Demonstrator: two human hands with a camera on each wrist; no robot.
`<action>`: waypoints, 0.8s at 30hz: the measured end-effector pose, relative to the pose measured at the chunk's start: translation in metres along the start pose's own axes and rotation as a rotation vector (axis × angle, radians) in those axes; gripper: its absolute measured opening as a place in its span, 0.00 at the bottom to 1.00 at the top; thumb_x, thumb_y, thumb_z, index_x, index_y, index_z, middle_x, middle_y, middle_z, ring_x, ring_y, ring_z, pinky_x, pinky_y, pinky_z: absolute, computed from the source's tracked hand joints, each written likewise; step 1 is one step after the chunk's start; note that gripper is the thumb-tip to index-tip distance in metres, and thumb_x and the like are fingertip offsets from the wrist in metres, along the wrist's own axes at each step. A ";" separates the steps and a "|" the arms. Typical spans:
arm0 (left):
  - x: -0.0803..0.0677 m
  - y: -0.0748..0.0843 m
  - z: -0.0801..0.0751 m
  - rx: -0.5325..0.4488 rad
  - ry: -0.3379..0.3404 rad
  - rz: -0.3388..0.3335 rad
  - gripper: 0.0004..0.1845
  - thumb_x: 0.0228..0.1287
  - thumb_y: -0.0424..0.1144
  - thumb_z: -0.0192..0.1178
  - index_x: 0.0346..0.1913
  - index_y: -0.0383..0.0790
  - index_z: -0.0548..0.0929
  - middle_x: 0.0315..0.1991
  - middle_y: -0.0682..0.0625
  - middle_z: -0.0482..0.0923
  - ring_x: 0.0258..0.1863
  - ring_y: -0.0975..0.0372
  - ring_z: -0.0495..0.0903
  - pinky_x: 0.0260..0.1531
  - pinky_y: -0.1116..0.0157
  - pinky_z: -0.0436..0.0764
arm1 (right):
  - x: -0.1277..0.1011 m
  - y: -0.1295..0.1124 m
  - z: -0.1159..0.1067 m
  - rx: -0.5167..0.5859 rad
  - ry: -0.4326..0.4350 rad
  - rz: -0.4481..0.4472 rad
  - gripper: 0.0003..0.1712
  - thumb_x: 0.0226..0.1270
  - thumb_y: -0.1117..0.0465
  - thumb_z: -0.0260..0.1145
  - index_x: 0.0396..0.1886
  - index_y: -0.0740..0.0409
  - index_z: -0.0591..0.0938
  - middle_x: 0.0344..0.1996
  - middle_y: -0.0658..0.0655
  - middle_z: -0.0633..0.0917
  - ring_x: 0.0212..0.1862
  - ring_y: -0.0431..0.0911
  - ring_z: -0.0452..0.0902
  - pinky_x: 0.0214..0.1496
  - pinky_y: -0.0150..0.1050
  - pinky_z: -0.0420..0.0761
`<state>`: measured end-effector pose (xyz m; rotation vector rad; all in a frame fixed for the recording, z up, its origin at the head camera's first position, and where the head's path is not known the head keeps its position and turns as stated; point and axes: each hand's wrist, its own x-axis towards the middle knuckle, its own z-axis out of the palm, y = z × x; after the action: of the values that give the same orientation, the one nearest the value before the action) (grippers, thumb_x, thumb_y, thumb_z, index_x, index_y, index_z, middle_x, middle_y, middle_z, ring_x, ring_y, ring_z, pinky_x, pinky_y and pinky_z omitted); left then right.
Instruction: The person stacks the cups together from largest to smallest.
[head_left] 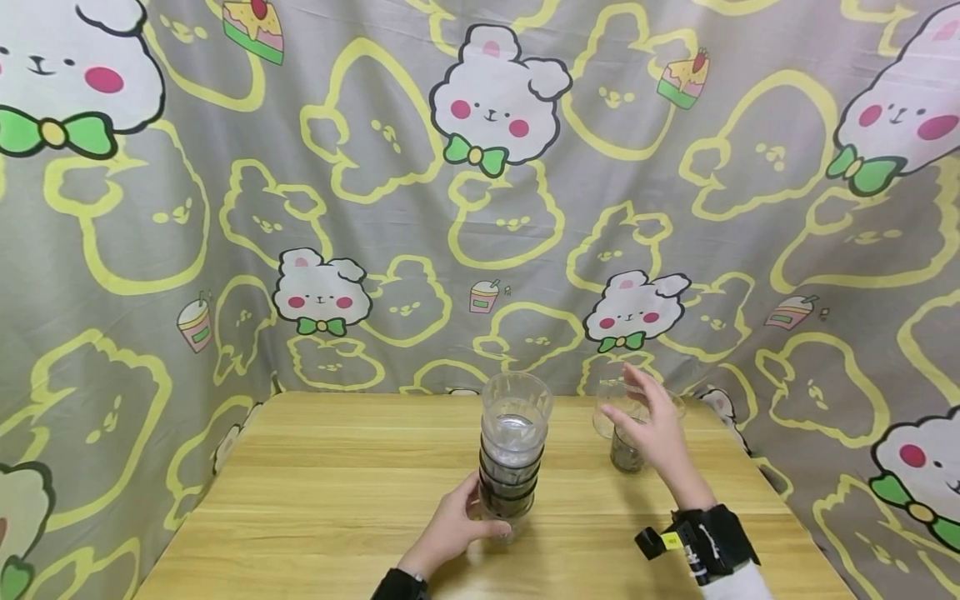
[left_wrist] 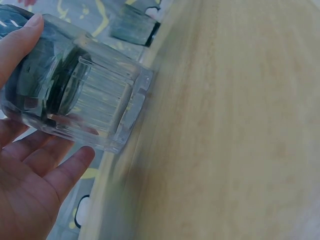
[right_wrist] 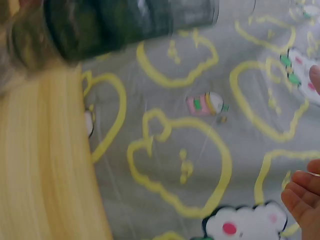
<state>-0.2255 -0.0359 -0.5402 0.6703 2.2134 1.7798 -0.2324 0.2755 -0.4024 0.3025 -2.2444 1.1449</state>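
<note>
We see a tall stack of glass tumblers (head_left: pixel 513 454) standing upright near the middle of the wooden counter (head_left: pixel 315 492), clear glasses nested with dark-tinted ones. Our left hand (head_left: pixel 450 533) comes in from about 7 o'clock of the stack and curls around its lowest glass, thumb on one side and fingers on the other; the left wrist view shows the ribbed base (left_wrist: pixel 107 107) resting between thumb and fingers. We judge this grip low on the stack is there to steady it, since so many nested glasses would tip easily. At roughly 3 o'clock of the stack, well apart from it, stand a dark tumbler (head_left: pixel 626 454) and a clear tumbler (head_left: pixel 611 408) close beside each other. Our right hand (head_left: pixel 652 425) is spread, fingers straight and relaxed, holding nothing, hovering just in front of that pair; whether it touches either glass we cannot tell. A cartoon-bear cloth (head_left: pixel 480 208) hangs behind the counter.
</note>
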 end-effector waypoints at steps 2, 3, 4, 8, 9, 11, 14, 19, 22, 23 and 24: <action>0.000 0.000 0.000 0.005 0.001 -0.002 0.44 0.53 0.49 0.72 0.72 0.47 0.63 0.66 0.45 0.73 0.67 0.49 0.71 0.66 0.56 0.77 | -0.001 0.008 -0.004 -0.043 -0.003 0.049 0.41 0.59 0.61 0.73 0.71 0.61 0.66 0.61 0.67 0.74 0.58 0.52 0.72 0.60 0.17 0.70; 0.000 0.001 0.000 0.006 0.001 0.001 0.44 0.54 0.49 0.72 0.72 0.47 0.63 0.66 0.44 0.72 0.67 0.49 0.71 0.66 0.56 0.77 | -0.001 0.012 -0.006 -0.059 -0.007 0.070 0.42 0.59 0.60 0.73 0.71 0.62 0.66 0.62 0.67 0.73 0.59 0.57 0.72 0.62 0.23 0.72; 0.000 0.001 0.000 0.006 0.001 0.005 0.44 0.54 0.48 0.72 0.72 0.47 0.63 0.66 0.44 0.72 0.67 0.49 0.71 0.66 0.56 0.77 | -0.001 0.015 -0.008 -0.073 -0.015 0.093 0.42 0.60 0.58 0.72 0.72 0.61 0.65 0.62 0.67 0.73 0.60 0.59 0.71 0.64 0.30 0.73; 0.000 0.001 0.000 0.004 0.002 0.012 0.45 0.54 0.48 0.72 0.73 0.46 0.62 0.67 0.43 0.71 0.67 0.48 0.70 0.66 0.55 0.76 | -0.002 0.029 -0.015 -0.104 -0.039 0.151 0.45 0.60 0.53 0.72 0.73 0.61 0.62 0.65 0.69 0.69 0.62 0.64 0.68 0.66 0.60 0.71; 0.000 0.001 0.000 0.000 0.002 0.010 0.45 0.54 0.48 0.72 0.73 0.46 0.63 0.67 0.43 0.71 0.67 0.48 0.70 0.66 0.55 0.76 | -0.002 0.033 -0.016 -0.112 -0.042 0.158 0.46 0.61 0.53 0.72 0.73 0.61 0.62 0.66 0.70 0.68 0.62 0.65 0.68 0.65 0.64 0.70; 0.001 0.000 0.000 -0.005 0.003 0.005 0.45 0.53 0.48 0.72 0.73 0.46 0.63 0.67 0.43 0.72 0.67 0.48 0.70 0.66 0.56 0.76 | -0.002 0.040 -0.019 -0.133 -0.046 0.176 0.46 0.61 0.51 0.71 0.74 0.61 0.61 0.66 0.71 0.67 0.62 0.67 0.67 0.65 0.66 0.69; 0.000 0.000 0.000 -0.015 0.001 0.000 0.45 0.53 0.48 0.73 0.73 0.47 0.63 0.67 0.45 0.71 0.68 0.49 0.70 0.66 0.57 0.76 | -0.002 0.050 -0.024 -0.157 -0.055 0.223 0.47 0.63 0.48 0.69 0.75 0.61 0.58 0.67 0.71 0.66 0.63 0.68 0.65 0.64 0.67 0.69; 0.000 -0.001 -0.001 -0.022 0.005 -0.002 0.45 0.53 0.48 0.73 0.73 0.47 0.63 0.67 0.45 0.72 0.68 0.49 0.70 0.66 0.56 0.76 | -0.001 0.066 -0.030 -0.168 -0.063 0.321 0.50 0.65 0.44 0.66 0.76 0.63 0.55 0.69 0.73 0.62 0.65 0.69 0.62 0.64 0.68 0.68; 0.000 -0.002 -0.001 -0.023 0.007 -0.003 0.45 0.53 0.48 0.73 0.72 0.48 0.63 0.67 0.45 0.72 0.68 0.49 0.70 0.66 0.56 0.76 | 0.000 0.078 -0.033 -0.182 -0.065 0.358 0.51 0.66 0.42 0.65 0.76 0.64 0.53 0.70 0.74 0.60 0.67 0.69 0.59 0.66 0.69 0.66; 0.000 -0.002 0.000 -0.024 0.007 -0.003 0.45 0.52 0.48 0.73 0.72 0.48 0.63 0.67 0.45 0.72 0.68 0.49 0.70 0.66 0.56 0.76 | 0.000 0.082 -0.034 -0.186 -0.068 0.369 0.52 0.65 0.41 0.65 0.76 0.63 0.53 0.71 0.74 0.59 0.68 0.69 0.59 0.66 0.70 0.65; 0.000 -0.002 0.000 -0.025 0.007 -0.002 0.45 0.52 0.48 0.73 0.72 0.48 0.63 0.67 0.45 0.72 0.68 0.49 0.70 0.66 0.57 0.76 | 0.000 0.086 -0.034 -0.193 -0.069 0.377 0.52 0.65 0.40 0.64 0.77 0.64 0.52 0.71 0.74 0.58 0.68 0.69 0.58 0.67 0.70 0.64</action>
<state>-0.2261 -0.0363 -0.5417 0.6571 2.1912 1.8084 -0.2572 0.3546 -0.4433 -0.1697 -2.5204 1.0995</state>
